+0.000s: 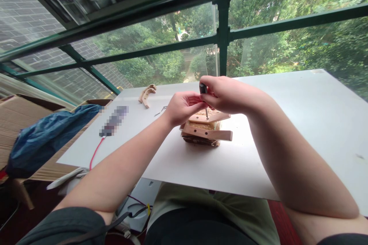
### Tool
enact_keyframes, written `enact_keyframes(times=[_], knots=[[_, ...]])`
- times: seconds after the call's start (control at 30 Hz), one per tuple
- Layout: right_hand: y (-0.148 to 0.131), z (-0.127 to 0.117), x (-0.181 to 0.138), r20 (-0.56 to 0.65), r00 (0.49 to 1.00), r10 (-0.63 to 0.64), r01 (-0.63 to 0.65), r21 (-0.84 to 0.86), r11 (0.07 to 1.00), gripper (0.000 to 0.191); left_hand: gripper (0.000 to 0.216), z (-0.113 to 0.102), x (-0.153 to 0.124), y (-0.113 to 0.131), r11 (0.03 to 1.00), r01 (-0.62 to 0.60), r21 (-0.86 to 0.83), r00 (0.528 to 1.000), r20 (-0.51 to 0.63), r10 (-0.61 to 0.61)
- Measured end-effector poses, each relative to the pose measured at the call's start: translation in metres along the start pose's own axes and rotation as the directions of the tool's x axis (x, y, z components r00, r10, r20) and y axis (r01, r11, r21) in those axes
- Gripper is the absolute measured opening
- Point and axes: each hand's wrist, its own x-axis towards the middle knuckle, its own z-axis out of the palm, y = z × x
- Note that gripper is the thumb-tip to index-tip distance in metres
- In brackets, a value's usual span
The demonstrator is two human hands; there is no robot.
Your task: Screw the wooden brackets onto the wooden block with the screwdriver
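A screwdriver with a black handle stands nearly upright in my right hand, which grips the handle from above. Its shaft points down to a hole or screw in a pale wooden piece. My left hand closes thumb and fingers around the lower end of the handle and the shaft; the exact contact is partly hidden. Closer to me lies a second wooden piece with two dark holes or screws. Both pieces rest on a stacked cardboard block, partly covered by my hands.
On the white table, curved wooden pieces lie at the back left, with small metal screws near my left hand. A blurred-out device with a red cable lies left. Green window railing runs behind the table.
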Motion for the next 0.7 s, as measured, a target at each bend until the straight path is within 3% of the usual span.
enact_keyframes(times=[0.7], knots=[[0.0023, 0.0037, 0.0024, -0.017, 1.000, 0.003, -0.003, 0.003, 1.000, 0.013, 0.030, -0.0032, 0.0012, -0.0033, 1.000, -0.016, -0.018, 1.000, 0.023, 0.017]])
